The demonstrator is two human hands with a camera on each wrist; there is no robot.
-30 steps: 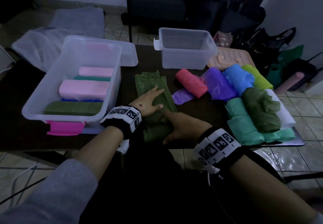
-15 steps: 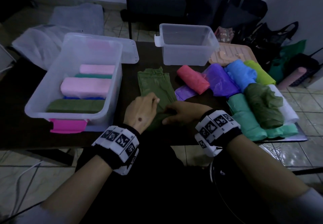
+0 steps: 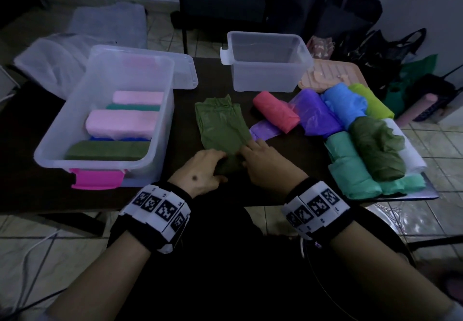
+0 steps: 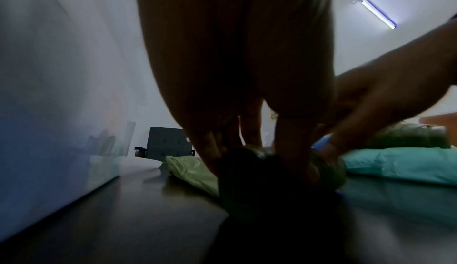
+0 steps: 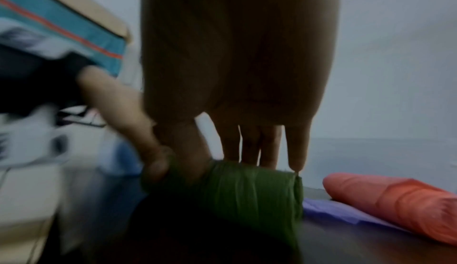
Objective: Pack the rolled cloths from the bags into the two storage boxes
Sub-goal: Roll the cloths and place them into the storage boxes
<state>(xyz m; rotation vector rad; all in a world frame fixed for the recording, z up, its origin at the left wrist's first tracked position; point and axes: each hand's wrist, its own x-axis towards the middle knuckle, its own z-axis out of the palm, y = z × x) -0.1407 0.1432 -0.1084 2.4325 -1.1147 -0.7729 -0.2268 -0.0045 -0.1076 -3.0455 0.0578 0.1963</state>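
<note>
An olive-green cloth lies flat on the dark table, and its near end is wound into a roll. My left hand grips the roll's left end. My right hand holds the right end, fingers on top of it. The large clear box at left holds pink, teal, blue and olive rolls. The small clear box at the back stands empty. Several bagged rolls lie at right: a red one, a purple one and a blue one.
The large box's lid lies behind it, and a peach lid is beside the small box. A flat purple bag lies by the red roll. A dark chair and bags stand beyond the table.
Both hands drew back from the middle of the green cloth to its near end. That end is now wound into a roll under my fingers.
</note>
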